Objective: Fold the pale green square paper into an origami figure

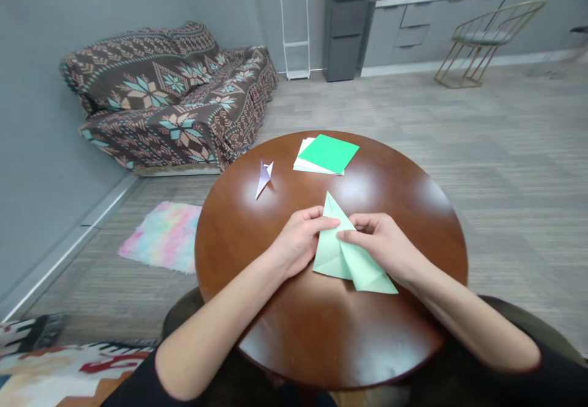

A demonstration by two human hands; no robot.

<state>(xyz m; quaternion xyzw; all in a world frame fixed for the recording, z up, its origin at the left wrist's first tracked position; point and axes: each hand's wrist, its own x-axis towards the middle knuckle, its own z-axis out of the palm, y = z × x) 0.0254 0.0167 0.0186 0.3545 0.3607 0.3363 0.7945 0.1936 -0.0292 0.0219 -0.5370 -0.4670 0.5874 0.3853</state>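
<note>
Between my two hands is a sheet of light green origami paper (331, 257), partly folded, with a pointed tip facing away from me and a loose flap at the lower right. My left hand (304, 235) pinches its left edge, thumb on top and fingers underneath. From the right, my right hand (379, 242) grips the fold near the middle, its thumb close to the left thumb. Some fingers are hidden behind the paper. Farther off stands a small purple and white folded paper figure (263, 179). A stack of paper with a bright green sheet (329, 153) on top lies at the far side.
All this is on a round brown wooden table (239, 223) with a glossy top. Beyond it are a sofa (169, 95) under a patterned cover, a pastel fluffy rug (163, 235), a gold-framed chair (482, 37) and grey kitchen cabinets (386, 33).
</note>
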